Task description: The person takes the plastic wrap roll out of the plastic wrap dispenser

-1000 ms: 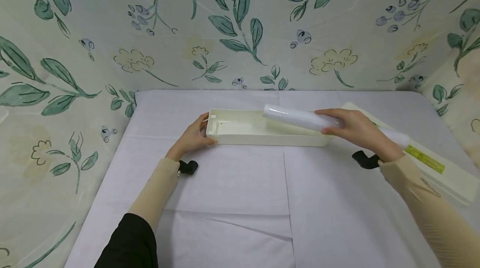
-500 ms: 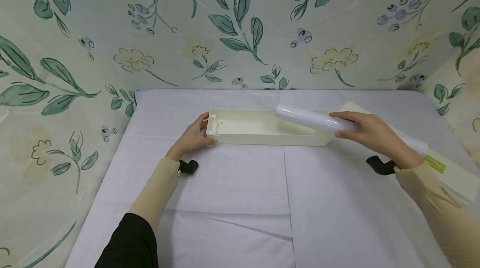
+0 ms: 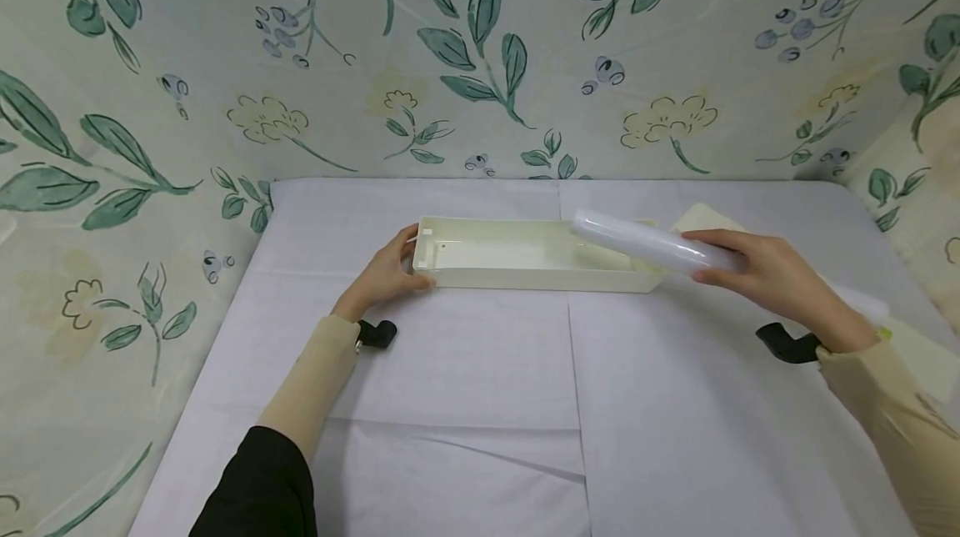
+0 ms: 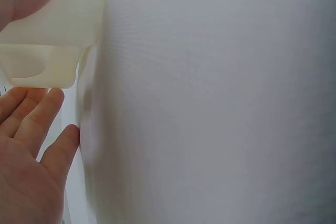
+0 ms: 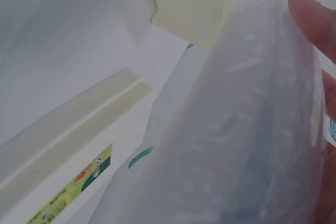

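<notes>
A long, open cream plastic box (image 3: 525, 280) lies across the back of the table. My left hand (image 3: 382, 274) grips its left end; in the left wrist view the thumb presses one face of the box (image 4: 63, 22) and fingertips touch the opposite side. My right hand (image 3: 780, 278) holds a long roll of cling film (image 3: 637, 245), thumb and fingers curled around it. The roll is tilted, its left end over the right part of the box. Its far part passes behind my right wrist. Up close, the right wrist view shows the glossy film (image 5: 236, 129).
To the right lies a long cream lid (image 3: 930, 362), partly hidden behind the right forearm. A yellow-green label (image 5: 73, 187) on it shows in the right wrist view. White cloth (image 3: 465, 370) covers the table, with a leaf-patterned curtain (image 3: 480, 62) behind.
My right hand has moved right with the cling film roll, so its left end has slid right over the box. The left hand and box have stayed put.
</notes>
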A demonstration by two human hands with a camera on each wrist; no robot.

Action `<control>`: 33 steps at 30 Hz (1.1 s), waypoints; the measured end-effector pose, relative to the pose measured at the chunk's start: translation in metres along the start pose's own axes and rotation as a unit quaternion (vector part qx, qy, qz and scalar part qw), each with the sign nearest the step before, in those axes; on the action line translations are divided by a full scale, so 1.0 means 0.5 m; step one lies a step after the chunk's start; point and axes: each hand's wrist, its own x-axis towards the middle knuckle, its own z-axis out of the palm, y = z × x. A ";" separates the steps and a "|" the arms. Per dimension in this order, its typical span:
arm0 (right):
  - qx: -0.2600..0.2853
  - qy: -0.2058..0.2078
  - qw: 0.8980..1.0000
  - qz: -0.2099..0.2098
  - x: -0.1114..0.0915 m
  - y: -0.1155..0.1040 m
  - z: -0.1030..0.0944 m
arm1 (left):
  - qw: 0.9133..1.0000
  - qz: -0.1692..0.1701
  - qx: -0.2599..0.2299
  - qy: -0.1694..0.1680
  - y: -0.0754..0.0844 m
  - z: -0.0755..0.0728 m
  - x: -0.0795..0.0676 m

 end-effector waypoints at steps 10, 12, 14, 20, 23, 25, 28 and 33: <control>-0.002 0.017 1.000 0.010 -0.033 0.025 -0.008 | 1.000 0.001 0.005 0.001 0.000 0.000 0.002; -0.003 0.022 1.000 0.014 -0.040 0.031 -0.011 | 1.000 0.000 0.005 0.001 0.000 -0.001 0.002; -0.003 0.027 0.999 0.019 -0.047 0.036 -0.014 | 1.000 -0.001 0.004 0.001 0.000 0.000 0.001; -0.002 0.030 0.999 0.036 -0.067 0.049 -0.020 | 1.000 -0.003 -0.002 0.000 -0.001 0.001 0.002; -0.009 0.032 0.999 0.043 -0.074 0.055 -0.023 | 1.000 -0.003 -0.004 0.000 -0.001 0.001 0.002; -0.015 0.037 0.998 0.043 -0.079 0.060 -0.025 | 1.000 -0.003 -0.005 0.000 0.000 0.002 0.001; -0.025 0.045 0.998 0.040 -0.087 0.067 -0.026 | 1.000 -0.004 -0.005 0.000 0.001 0.001 0.001; -0.032 0.043 0.998 0.046 -0.099 0.081 -0.028 | 1.000 -0.003 -0.004 0.001 0.002 0.001 0.000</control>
